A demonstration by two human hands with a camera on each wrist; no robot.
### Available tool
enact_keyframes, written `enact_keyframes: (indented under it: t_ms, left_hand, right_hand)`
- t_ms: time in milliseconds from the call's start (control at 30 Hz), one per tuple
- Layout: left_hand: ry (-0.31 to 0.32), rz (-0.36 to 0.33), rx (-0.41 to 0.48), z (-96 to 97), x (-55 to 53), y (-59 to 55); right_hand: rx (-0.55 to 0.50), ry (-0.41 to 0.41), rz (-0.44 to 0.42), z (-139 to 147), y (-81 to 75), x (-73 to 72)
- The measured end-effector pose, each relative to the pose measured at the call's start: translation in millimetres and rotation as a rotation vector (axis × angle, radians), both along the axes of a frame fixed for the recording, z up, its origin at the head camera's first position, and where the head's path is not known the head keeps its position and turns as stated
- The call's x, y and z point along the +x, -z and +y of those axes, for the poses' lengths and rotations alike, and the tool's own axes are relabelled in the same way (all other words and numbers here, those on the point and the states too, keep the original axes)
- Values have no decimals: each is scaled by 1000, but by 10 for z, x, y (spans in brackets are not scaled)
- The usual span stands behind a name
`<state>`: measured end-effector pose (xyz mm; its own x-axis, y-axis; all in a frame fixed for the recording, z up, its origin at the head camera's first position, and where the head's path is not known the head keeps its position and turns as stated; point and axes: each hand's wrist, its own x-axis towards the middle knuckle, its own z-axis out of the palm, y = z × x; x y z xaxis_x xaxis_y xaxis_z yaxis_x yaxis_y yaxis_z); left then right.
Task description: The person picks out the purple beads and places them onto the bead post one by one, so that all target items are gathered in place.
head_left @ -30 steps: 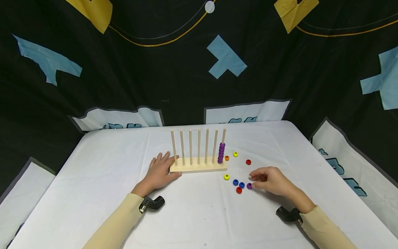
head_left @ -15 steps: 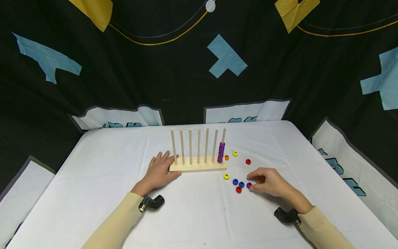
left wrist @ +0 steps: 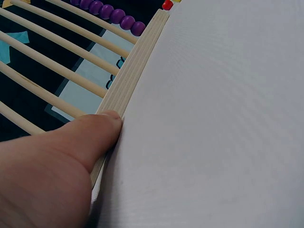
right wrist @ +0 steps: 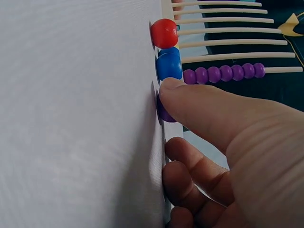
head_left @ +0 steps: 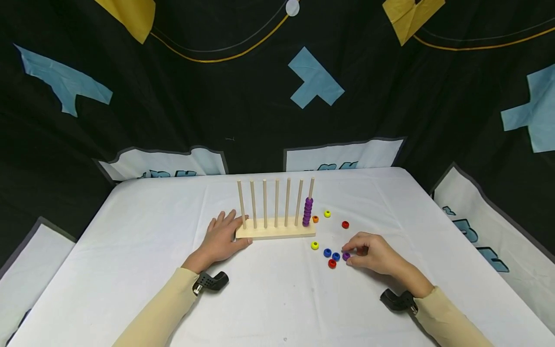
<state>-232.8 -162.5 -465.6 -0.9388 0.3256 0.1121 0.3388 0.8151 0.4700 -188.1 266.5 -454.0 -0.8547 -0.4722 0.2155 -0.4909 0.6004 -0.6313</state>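
Note:
My left hand [head_left: 218, 241] holds the left end of a wooden peg rack [head_left: 277, 233], thumb along the base's front edge and index finger behind it. Upright pegs rise from the base; the rightmost carries a stack of purple beads [head_left: 307, 212], and the others are bare. To the right, my right hand [head_left: 374, 251] pinches a loose purple bead [head_left: 346, 257] at the table surface between thumb and index finger. In the right wrist view the thumb covers part of that purple bead [right wrist: 164, 113]. Just left of it lie two blue beads [head_left: 336, 257] and a red bead [head_left: 332, 263].
A yellow bead [head_left: 314, 245] lies near the rack's front right corner. Behind it are an orange bead [head_left: 315, 219], another yellow bead [head_left: 327, 213] and a second red bead [head_left: 345, 224]. A white cloth [head_left: 260, 299] covers the table; a dark patterned curtain [head_left: 243, 106] hangs behind.
My right hand has shifted slightly left, and its index finger and thumb have closed in around the loose purple bead. The left hand keeps its place on the rack.

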Motion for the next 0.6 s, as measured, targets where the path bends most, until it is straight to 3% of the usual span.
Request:
enact_keyframes:
  t_ms: [267,600]
  left_hand:
    - [2,-6,0,-2,-4,-3]
    - [-1,-18,-3,4,1,-11]
  right_hand:
    - [-17,-6,27,1,39,-14]
    - [12,14,-13,-5,14,-7]
